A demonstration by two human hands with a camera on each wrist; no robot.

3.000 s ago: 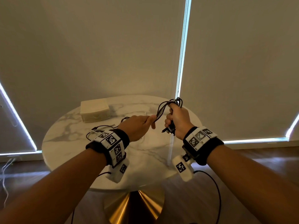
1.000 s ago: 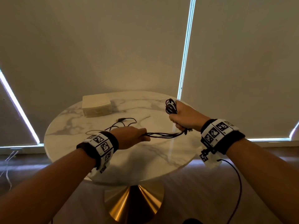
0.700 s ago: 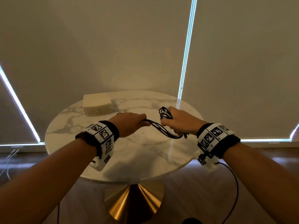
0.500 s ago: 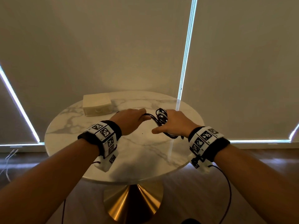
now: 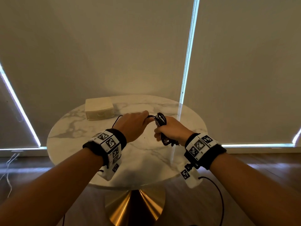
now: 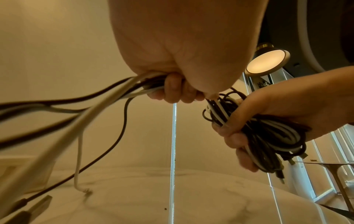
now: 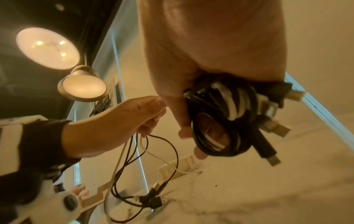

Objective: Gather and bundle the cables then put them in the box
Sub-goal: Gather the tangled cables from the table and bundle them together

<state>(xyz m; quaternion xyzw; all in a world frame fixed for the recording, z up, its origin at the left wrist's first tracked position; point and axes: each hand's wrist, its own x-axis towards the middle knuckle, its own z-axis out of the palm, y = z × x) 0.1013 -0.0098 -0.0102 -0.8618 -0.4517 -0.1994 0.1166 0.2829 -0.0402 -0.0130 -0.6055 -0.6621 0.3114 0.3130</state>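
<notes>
Head view: left hand point(image 5: 132, 124), gripping the loose cables point(image 6: 80, 109), has closed in on the right hand point(image 5: 172, 131) clutching the coil point(image 7: 226, 121) (another loop forming); box point(image 5: 99, 108) waits at the table's far-left edge.

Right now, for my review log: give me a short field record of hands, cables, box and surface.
left hand: grips the loose cable strands
right hand: grips the coiled bundle of black and white cables
loose ends: trail onto the table
box: cream, at the table's far left, no cables seen in it
table: round, marble top
task stage: coiling unfinished
</notes>
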